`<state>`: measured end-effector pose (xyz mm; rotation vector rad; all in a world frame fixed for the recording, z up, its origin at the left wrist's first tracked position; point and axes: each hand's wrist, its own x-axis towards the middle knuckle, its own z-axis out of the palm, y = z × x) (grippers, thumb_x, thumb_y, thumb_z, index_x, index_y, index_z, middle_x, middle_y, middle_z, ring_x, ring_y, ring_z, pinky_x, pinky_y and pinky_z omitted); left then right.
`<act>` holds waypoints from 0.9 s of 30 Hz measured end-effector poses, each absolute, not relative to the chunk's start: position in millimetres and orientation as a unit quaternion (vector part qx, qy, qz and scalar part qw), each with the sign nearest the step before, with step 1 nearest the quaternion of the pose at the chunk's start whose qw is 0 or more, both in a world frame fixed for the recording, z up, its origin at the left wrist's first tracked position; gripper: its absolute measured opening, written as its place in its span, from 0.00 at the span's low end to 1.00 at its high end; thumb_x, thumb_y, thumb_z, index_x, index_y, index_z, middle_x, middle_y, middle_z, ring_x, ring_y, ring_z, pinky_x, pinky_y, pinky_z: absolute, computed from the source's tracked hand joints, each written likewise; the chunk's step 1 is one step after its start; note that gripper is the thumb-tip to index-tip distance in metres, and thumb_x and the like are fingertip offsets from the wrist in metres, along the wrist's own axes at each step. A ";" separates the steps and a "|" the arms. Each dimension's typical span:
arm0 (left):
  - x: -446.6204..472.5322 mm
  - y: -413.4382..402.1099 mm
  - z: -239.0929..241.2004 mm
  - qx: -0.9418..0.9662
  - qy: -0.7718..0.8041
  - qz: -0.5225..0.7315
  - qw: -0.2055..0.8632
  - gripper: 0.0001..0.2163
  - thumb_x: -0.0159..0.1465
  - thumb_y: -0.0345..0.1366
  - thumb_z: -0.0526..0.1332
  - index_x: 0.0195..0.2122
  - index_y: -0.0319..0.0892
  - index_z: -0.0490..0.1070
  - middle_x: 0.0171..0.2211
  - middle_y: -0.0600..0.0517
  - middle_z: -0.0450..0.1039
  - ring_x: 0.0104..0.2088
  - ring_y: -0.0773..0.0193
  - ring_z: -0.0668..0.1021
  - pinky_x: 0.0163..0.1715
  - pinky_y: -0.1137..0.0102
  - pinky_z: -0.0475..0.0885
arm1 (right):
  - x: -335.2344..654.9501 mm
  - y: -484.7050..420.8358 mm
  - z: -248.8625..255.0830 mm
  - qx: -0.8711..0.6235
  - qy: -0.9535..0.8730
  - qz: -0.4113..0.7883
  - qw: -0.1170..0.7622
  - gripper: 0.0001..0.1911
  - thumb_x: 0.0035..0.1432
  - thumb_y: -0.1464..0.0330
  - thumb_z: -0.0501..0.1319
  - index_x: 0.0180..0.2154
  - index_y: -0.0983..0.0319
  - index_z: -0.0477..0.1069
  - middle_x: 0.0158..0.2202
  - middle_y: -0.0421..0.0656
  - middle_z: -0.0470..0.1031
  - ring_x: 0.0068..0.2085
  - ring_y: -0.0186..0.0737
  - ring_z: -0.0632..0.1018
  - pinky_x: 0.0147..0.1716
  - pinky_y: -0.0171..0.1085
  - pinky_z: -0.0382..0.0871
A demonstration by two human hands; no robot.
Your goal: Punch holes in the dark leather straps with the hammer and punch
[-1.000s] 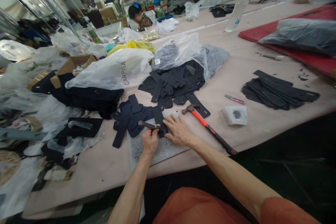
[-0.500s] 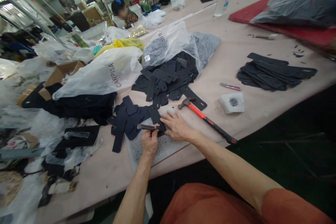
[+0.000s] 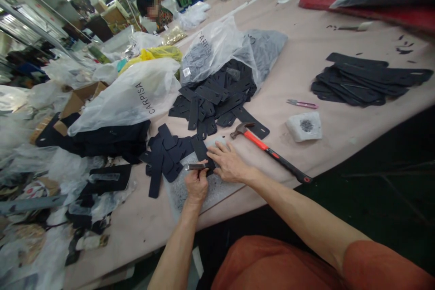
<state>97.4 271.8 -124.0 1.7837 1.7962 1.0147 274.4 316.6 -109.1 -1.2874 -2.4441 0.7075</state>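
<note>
My left hand [image 3: 196, 186] is closed around a metal punch tool [image 3: 194, 166], whose tip points at a black strap piece [image 3: 203, 152]. That strap lies on a grey pitted cutting pad [image 3: 180, 192] near the table's front edge. My right hand [image 3: 228, 163] lies flat on the same strap with its fingers spread, pressing it down. A small heap of black strap pieces [image 3: 163, 154] sits just left of the pad. A hammer with a red and black handle [image 3: 272, 153] lies on the table to the right of my right hand, untouched.
A bigger pile of black straps [image 3: 217, 99] spills from a clear bag [image 3: 217, 50] behind. More stacked strips [image 3: 363, 81] lie right, with a pink cutter [image 3: 302, 103] and a white block [image 3: 304, 126]. White "CARPISA" bag [image 3: 132, 95], boxes and plastic crowd the left. A seated person [image 3: 152, 9] works far back.
The view has swung slightly down and right. My left hand has brought the punch a little closer to the strap; my right hand stays pressed on it.
</note>
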 end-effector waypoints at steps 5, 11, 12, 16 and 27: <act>99.0 271.7 -126.3 0.642 0.656 0.351 0.183 0.11 0.65 0.36 0.55 0.43 0.44 0.76 0.42 0.47 0.80 0.46 0.57 0.80 0.50 0.62 0.73 | 274.4 316.1 -109.5 -0.447 -0.848 0.241 0.151 0.34 0.55 0.64 0.62 0.62 0.60 0.59 0.67 0.49 0.55 0.67 0.57 0.50 0.63 0.60 0.39; 100.3 273.8 -131.6 0.701 0.621 0.338 0.091 0.10 0.64 0.34 0.56 0.42 0.41 0.75 0.40 0.47 0.80 0.43 0.57 0.81 0.46 0.63 0.75 | 274.2 315.9 -112.1 -0.442 -0.850 0.236 0.165 0.34 0.54 0.65 0.63 0.62 0.60 0.60 0.66 0.48 0.56 0.67 0.58 0.51 0.63 0.60 0.38; 100.4 274.5 -131.7 0.708 0.612 0.343 0.080 0.10 0.64 0.33 0.56 0.41 0.41 0.75 0.40 0.47 0.80 0.42 0.57 0.81 0.45 0.64 0.75 | 273.9 316.1 -112.8 -0.442 -0.849 0.234 0.169 0.34 0.54 0.65 0.63 0.61 0.60 0.60 0.66 0.48 0.57 0.67 0.58 0.51 0.63 0.60 0.38; 100.3 277.0 -130.1 0.718 0.600 0.345 0.071 0.09 0.64 0.32 0.56 0.41 0.41 0.74 0.38 0.47 0.80 0.40 0.58 0.81 0.42 0.65 0.76 | 279.8 318.5 -110.0 -0.425 -0.852 0.248 0.179 0.31 0.55 0.65 0.63 0.60 0.60 0.62 0.65 0.48 0.59 0.66 0.57 0.54 0.62 0.60 0.43; 97.3 275.7 -134.0 0.704 0.617 0.332 0.115 0.08 0.63 0.32 0.55 0.41 0.43 0.73 0.39 0.48 0.79 0.40 0.57 0.80 0.43 0.65 0.74 | 398.2 297.4 -101.3 -0.676 -0.723 0.132 0.048 0.14 0.59 0.67 0.58 0.46 0.66 0.67 0.45 0.56 0.70 0.48 0.54 0.70 0.45 0.46 0.62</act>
